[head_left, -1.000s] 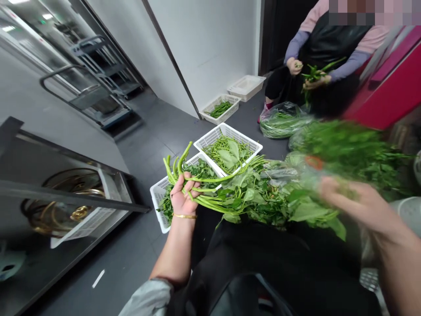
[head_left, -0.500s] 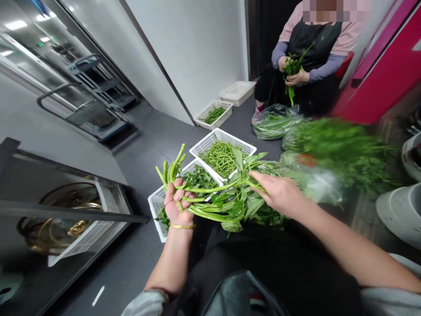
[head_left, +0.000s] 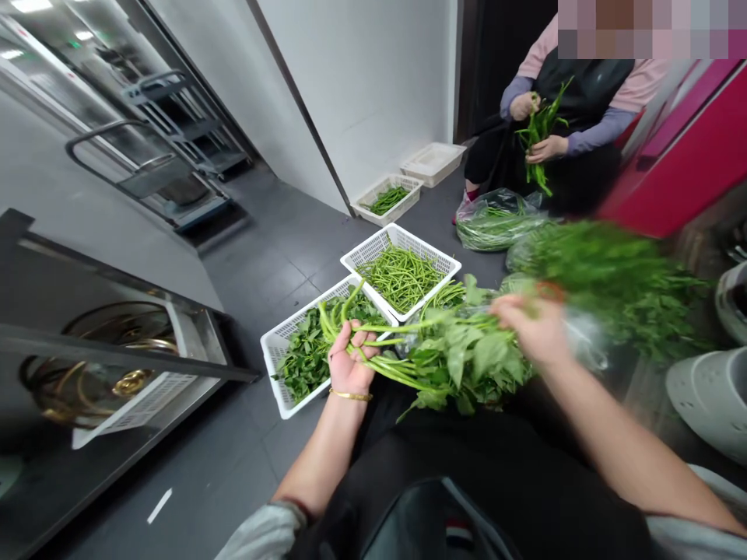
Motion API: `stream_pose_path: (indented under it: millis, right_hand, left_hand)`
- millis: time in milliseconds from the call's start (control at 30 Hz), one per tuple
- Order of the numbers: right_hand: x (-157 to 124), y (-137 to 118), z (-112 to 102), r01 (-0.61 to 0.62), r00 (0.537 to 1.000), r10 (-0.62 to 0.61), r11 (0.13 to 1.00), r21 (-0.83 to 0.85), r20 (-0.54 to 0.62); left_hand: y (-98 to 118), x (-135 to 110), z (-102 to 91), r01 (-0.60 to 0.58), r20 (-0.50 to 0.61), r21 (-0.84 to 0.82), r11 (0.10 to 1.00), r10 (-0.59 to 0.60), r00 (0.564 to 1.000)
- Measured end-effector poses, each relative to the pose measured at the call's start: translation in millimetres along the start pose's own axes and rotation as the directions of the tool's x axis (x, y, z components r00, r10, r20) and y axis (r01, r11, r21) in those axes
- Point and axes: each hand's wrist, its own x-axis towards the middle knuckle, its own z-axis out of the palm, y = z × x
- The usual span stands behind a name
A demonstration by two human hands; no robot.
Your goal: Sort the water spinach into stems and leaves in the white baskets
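My left hand (head_left: pixel 352 359), with a gold bracelet at its wrist, is closed around a bunch of long green leafy stems (head_left: pixel 402 377). Their thick ends poke out past its fingers on the left, while broad leaves spread to the right above my lap. My right hand (head_left: pixel 534 330), somewhat blurred, is closed at the far leafy end of a stem stretched from the left hand. Just beyond the left hand stands a white basket (head_left: pixel 282 348) of leafy greens. Touching it at the back is another white basket (head_left: pixel 373 243), filled with cut green stems.
Opposite sits a co-worker (head_left: pixel 583 85) holding green stalks in both hands. A plastic bag (head_left: pixel 496 229) of greens and a feathery green heap (head_left: pixel 607 268) lie to the right. Smaller baskets (head_left: pixel 432 165) stand by the wall. A metal shelf (head_left: pixel 128 354) is at left.
My right hand has moved right, away from the left hand, drawing a stem out straighter. My left hand has shifted slightly right. The co-worker's stalks have moved a little.
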Motion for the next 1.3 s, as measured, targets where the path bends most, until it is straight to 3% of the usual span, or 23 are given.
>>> stream_pose_path:
  millis: [33, 100, 167, 233, 333, 467, 533, 567, 600, 633, 667, 700, 767, 833, 900, 1000, 1067, 1100, 1133, 1167, 1200, 1267, 1300]
  right_hand:
    - [-1, 4, -11, -0.103, 0.991, 0.102, 0.995, -0.004, -0.092]
    - [-1, 6, -31, -0.185, 0.980, 0.180, 0.980, -0.068, -0.084]
    - [3, 2, -39, -0.098, 0.990, 0.116, 0.975, -0.198, 0.083]
    - [11, -9, -32, 0.097, 0.968, -0.018, 0.946, -0.310, 0.250]
    - [26, -29, 0, 0.381, 0.862, -0.162, 0.831, -0.405, 0.480]
    - [35, -40, 43, 0.598, 0.667, -0.128, 0.681, -0.424, 0.734]
    - [32, -35, 50, 0.616, 0.585, -0.167, 0.728, -0.301, 0.794]
    - [29, -29, 49, 0.579, 0.582, -0.220, 0.788, -0.210, 0.783]
    - [25, -23, 45, 0.506, 0.636, -0.264, 0.853, -0.132, 0.725]
    - [22, -15, 38, 0.399, 0.744, -0.268, 0.913, -0.086, 0.612]
    - [18, -7, 28, 0.269, 0.869, -0.212, 0.961, -0.068, 0.446]
    - [16, 1, 17, 0.131, 0.960, -0.109, 0.989, -0.069, 0.257]
    - [13, 11, -5, -0.081, 0.997, 0.081, 0.991, -0.106, 0.001]
    - [15, 10, -19, -0.116, 0.989, 0.130, 0.974, -0.194, 0.063]
    - [19, 0, -17, 0.004, 0.944, 0.087, 0.962, -0.274, 0.319]
    - [27, -21, 12, 0.243, 0.745, -0.041, 0.946, -0.213, 0.665]
    - [28, -27, 37, 0.331, 0.597, -0.103, 0.935, -0.127, 0.796]
    - [27, -27, 47, 0.335, 0.555, -0.125, 0.939, -0.083, 0.822]
    - [25, -25, 55, 0.304, 0.553, -0.138, 0.952, -0.044, 0.822]
    - [22, -20, 58, 0.237, 0.598, -0.139, 0.972, -0.008, 0.789]
    - [18, -14, 58, 0.136, 0.686, -0.117, 0.990, 0.031, 0.718]
    - [12, 4, 49, -0.108, 0.899, 0.040, 0.985, 0.132, 0.436]
    - [10, 13, 41, -0.210, 0.952, 0.156, 0.959, 0.191, 0.263]
  left_hand:
    - [0, 0, -0.4, -0.016, -0.006, -0.010, 1.000, 0.016, 1.000]
    - [1, 1, -0.7, -0.026, -0.009, -0.002, 1.000, 0.026, 1.000]
    - [0, 2, 0.1, -0.019, 0.001, 0.021, 1.000, 0.019, 1.000]
    - [-3, 2, 1.9, -0.008, 0.013, 0.028, 1.000, 0.007, 1.000]
    - [-9, -1, 5.1, 0.024, 0.028, 0.030, 0.999, -0.025, 0.999]
    - [-14, -7, 5.2, 0.059, 0.029, 0.065, 0.996, -0.061, 0.998]
    - [-17, -9, 3.3, 0.079, -0.004, 0.083, 0.993, -0.079, 0.997]
    - [-20, -10, 2.0, 0.091, -0.023, 0.089, 0.992, -0.089, 0.996]
    - [-22, -10, 0.7, 0.097, -0.039, 0.092, 0.991, -0.094, 0.995]
    - [-24, -10, -0.6, 0.098, -0.051, 0.093, 0.991, -0.094, 0.994]
    - [-25, -10, -2.0, 0.088, -0.056, 0.096, 0.991, -0.083, 0.995]
    - [-26, -9, -3.3, 0.069, -0.056, 0.103, 0.992, -0.064, 0.996]
    - [-27, -7, -5.3, 0.027, -0.037, 0.142, 0.990, -0.022, 0.999]
    - [-28, -6, -5.9, 0.013, 0.013, 0.228, 0.974, -0.016, 1.000]
    - [-30, -6, -4.5, 0.016, 0.079, 0.327, 0.945, -0.045, 0.996]
    - [-35, -8, -0.3, 0.023, 0.146, 0.420, 0.907, -0.092, 0.985]
    - [-39, -9, 0.9, 0.044, 0.150, 0.444, 0.895, -0.123, 0.981]
    - [-40, -9, 0.4, 0.050, 0.147, 0.445, 0.894, -0.128, 0.981]
    - [-41, -9, -1.1, 0.051, 0.142, 0.439, 0.897, -0.126, 0.982]
    - [-42, -9, -3.4, 0.046, 0.136, 0.425, 0.904, -0.114, 0.984]
    - [-42, -8, -6.3, 0.036, 0.126, 0.400, 0.916, -0.094, 0.988]
    - [-41, -6, -13.1, 0.009, 0.080, 0.331, 0.944, -0.038, 0.996]
    - [-39, -4, -16.4, -0.001, 0.047, 0.302, 0.953, -0.013, 0.999]
